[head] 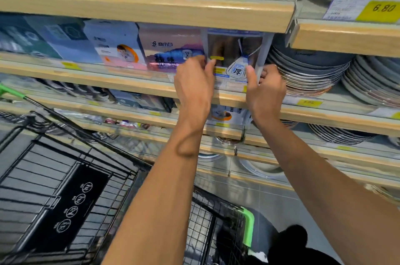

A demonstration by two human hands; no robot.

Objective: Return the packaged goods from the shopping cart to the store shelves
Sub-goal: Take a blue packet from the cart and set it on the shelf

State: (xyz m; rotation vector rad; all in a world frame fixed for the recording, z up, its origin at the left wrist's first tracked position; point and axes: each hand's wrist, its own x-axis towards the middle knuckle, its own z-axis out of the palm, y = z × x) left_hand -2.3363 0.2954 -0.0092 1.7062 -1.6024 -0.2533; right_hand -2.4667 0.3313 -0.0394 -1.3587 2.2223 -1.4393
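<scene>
Black wire shopping cart (65, 178) w/ green handle sits nearest, low left, no goods visible in the part of its basket that shows. Above it both arms reach up: left hand (194, 85) & right hand (267, 89) curl fingers & thumbs round the package (234, 59), one per side. Pkg is upright, clear-fronted w/ pale blue edges & a white label, on the wooden shelf (151, 85) btwn a purple-blue pack (171, 48) and stacked plates (307, 69).

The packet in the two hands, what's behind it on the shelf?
The packet, gripped by the left hand and right hand, covers what is behind it. Beside it stand a pink-purple pack and stacked plates.
</scene>
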